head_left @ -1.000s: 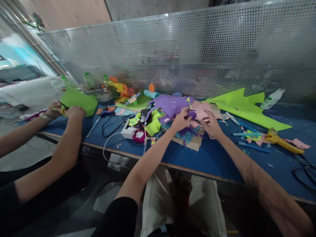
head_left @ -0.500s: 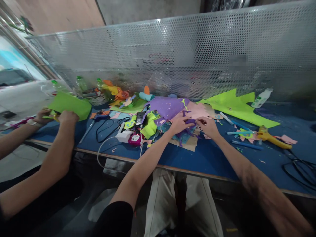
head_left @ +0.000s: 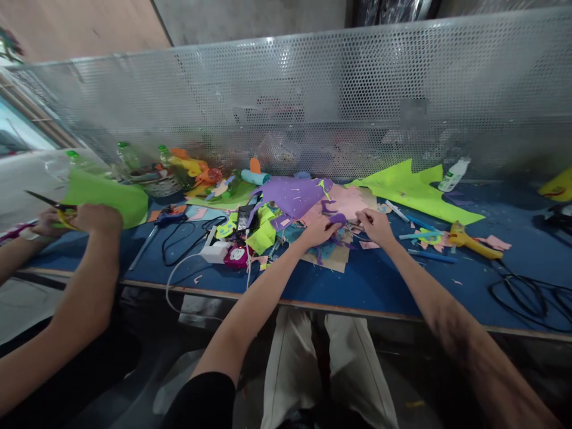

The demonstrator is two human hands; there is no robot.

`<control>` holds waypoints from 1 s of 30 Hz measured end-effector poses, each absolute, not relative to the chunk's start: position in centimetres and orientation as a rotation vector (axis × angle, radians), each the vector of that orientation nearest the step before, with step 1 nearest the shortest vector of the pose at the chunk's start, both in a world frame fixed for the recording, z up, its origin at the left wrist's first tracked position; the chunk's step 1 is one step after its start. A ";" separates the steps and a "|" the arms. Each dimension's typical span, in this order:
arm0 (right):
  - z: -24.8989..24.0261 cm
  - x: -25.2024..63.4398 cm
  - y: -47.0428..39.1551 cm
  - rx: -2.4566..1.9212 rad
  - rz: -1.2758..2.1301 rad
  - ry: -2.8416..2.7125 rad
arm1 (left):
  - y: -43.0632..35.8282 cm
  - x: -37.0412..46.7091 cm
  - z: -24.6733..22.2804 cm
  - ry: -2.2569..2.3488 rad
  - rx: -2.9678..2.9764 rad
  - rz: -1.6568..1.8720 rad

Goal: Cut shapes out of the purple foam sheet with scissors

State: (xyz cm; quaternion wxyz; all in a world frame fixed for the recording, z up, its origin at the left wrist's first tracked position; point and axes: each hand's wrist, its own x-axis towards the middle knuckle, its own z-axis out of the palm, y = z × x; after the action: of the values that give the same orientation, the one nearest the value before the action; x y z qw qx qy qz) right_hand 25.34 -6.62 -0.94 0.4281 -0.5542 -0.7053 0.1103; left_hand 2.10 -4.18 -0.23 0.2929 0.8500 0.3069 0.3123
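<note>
Both forearms reach over the bench (head_left: 357, 289), the left hand (head_left: 318, 231) pinching a small purple piece (head_left: 338, 218) above scraps (head_left: 331, 251). The right hand (head_left: 376, 227) has its fingertips bunched, their hold unclear, farther from the piece than half a second ago.

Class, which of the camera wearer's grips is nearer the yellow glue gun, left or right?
Right. The right grip is left of the glue gun, a blue stick between them; the left grip is farther left, at a purple piece.
</note>
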 end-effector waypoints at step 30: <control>-1.5 27.5 -5.1 -1.700 0.117 -1.772 | -2.4 2.5 -0.7 0.796 1.281 1.446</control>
State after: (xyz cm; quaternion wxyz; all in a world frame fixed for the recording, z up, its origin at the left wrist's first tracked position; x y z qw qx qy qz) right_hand 27.46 -5.11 -1.55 0.3350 -0.6514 -0.6793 0.0450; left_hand 2.51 -2.37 -0.69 0.5021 0.5302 0.3293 0.5986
